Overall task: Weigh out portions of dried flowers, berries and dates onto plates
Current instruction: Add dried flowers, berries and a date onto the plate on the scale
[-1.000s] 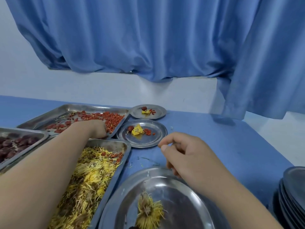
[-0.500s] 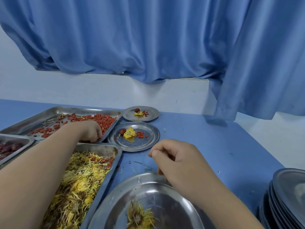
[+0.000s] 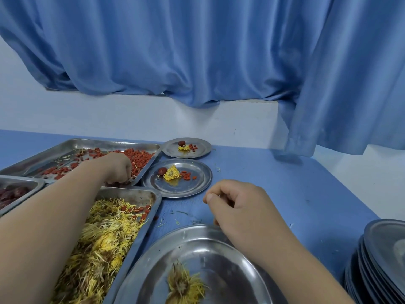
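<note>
Berries (image 3: pixel 140 156) lay in the far tray (image 3: pixel 65 147), left hand (image 3: pixel 118 170) down among them, fingers curled under, any catch hidden. Right hand (image 3: pixel 241 207) hung loosely curled, nothing visible in it, over the near plate (image 3: pixel 219 251) holding one flower (image 3: pixel 184 286).

Head-worn camera, looking forward and down across the blue table (image 3: pixel 274 183) toward the curtain (image 3: pixel 197 51) at the far side. It's in close, the nearest plate (image 3: pixel 219 266) right under the lens.
</note>
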A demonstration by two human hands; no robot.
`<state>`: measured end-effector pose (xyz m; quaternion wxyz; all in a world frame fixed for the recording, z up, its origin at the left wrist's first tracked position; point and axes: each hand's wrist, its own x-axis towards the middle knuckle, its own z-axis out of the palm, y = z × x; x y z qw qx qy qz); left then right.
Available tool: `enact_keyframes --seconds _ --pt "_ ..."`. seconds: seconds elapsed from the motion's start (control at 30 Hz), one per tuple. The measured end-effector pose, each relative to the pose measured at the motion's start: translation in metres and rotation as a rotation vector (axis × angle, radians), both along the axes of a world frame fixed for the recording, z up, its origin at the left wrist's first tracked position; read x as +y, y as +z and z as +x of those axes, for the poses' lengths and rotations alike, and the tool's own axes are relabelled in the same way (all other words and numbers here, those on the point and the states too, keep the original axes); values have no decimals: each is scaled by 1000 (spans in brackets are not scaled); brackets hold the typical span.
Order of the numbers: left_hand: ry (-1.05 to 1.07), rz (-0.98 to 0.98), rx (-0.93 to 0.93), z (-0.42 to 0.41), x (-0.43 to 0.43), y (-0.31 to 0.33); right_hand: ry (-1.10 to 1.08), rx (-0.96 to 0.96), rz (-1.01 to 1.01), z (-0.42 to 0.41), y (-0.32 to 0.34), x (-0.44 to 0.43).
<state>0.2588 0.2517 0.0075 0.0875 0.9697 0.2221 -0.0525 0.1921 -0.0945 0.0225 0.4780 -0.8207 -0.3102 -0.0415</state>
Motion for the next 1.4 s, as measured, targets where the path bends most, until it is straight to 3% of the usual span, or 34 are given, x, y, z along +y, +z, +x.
enact_keyframes --seconds 0.2,0.57,0.87,1.4 --pt "-25 -131 51 0 -3 4 8 -5 10 0 2 -2" --pt "-15 65 134 4 -10 -1 47 -17 22 0 0 1" --pt "48 -40 -35 1 -3 7 30 -49 -12 1 -5 4" --pt "44 -61 -272 -20 12 6 27 -76 -15 2 -1 1"
